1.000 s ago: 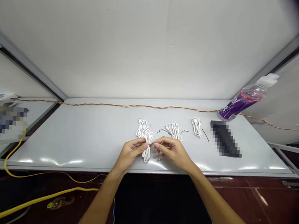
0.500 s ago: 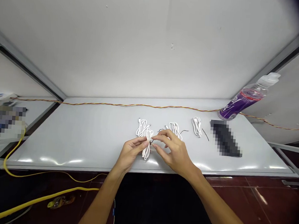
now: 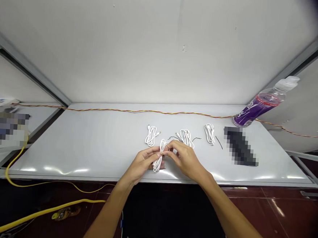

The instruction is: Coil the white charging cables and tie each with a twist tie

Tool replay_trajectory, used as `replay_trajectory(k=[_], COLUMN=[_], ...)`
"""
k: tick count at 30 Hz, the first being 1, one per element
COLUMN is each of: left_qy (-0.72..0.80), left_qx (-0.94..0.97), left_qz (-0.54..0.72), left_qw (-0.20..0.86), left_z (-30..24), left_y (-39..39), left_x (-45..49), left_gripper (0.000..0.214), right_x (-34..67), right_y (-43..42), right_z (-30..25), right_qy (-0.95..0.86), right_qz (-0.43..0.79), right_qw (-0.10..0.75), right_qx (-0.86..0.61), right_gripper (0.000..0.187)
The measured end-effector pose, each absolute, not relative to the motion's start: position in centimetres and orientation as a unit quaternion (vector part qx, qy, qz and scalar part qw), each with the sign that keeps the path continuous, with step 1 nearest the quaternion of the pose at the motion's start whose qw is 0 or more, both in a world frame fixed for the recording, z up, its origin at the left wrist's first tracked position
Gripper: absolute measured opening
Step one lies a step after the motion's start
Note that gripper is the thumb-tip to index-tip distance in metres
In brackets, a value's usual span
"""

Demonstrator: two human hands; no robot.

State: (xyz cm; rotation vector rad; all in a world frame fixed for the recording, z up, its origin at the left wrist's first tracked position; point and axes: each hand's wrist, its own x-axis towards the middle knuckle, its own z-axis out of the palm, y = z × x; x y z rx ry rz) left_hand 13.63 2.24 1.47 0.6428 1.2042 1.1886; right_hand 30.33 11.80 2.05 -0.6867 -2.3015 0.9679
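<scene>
A white charging cable (image 3: 157, 164), coiled into a narrow bundle, is held near the table's front edge. My left hand (image 3: 142, 164) is closed on its middle, the thumb lying over the coil. From the other side, my right hand (image 3: 185, 159) pinches at that same middle, thumb and index fingertip together. The black twist tie seen there half a second ago is now hidden by the fingers. Just beyond lies a coiled white cable (image 3: 151, 136). Another coiled cable (image 3: 185, 137) lies beyond my right hand, with thin black ties (image 3: 197, 138) beside it.
Farther right are a third coiled cable (image 3: 209, 133), a loose black tie (image 3: 219, 142) and a dark pixelated object (image 3: 241, 146). A purple-labelled bottle (image 3: 260, 106) stands at the back right. A twisted red-yellow wire (image 3: 127, 111) crosses the back of the white table (image 3: 86, 139).
The fingers of my right hand have closed together at the bundle's middle, covering the black tie. The held cable has shifted slightly right, and my left fingers now show beneath it.
</scene>
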Motion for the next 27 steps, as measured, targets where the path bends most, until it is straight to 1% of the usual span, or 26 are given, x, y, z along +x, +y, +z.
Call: replay_trajectory(k=[7,10,12,15,17,24,27], left_qy=[0.524,0.533,0.54,0.547,0.558,0.582,0.586], left_qx=[0.322,0.339,0.351,0.376,0.385,0.387,0.379], left_qz=[0.514,0.528,0.533,0.529,0.526,0.522,0.52], left_qw=[0.598,0.568,0.548,0.529,0.514,0.488,0.492], left_z=[1.9,2.1,2.1,2.0,2.0,1.8,1.6], left_y=[2.2,2.1,2.0,1.8,1.7,1.8,1.9], left_x=[14.0,14.4,14.6,14.7,14.7,14.7,14.6], left_gripper=[0.055,0.059,0.053,0.037,0.032,0.029,0.029], right_x=[30.3,30.2,30.2,30.2,30.2,30.1,30.3], right_y=[12.0,12.0,12.0,12.0,11.9,11.5,11.3], right_z=[1.6,1.3,1.1,1.0,1.1,1.3,1.1], right_qy=[-0.817,-0.794,-0.78,-0.766,-0.755,-0.713,-0.73], right_qz=[0.436,0.475,0.494,0.51,0.523,0.579,0.557], right_qw=[0.255,0.249,0.251,0.263,0.27,0.276,0.279], right_qx=[-0.279,-0.287,-0.29,-0.29,-0.287,-0.284,-0.283], right_gripper=[0.011,0.012,0.013,0.014,0.014,0.018,0.017])
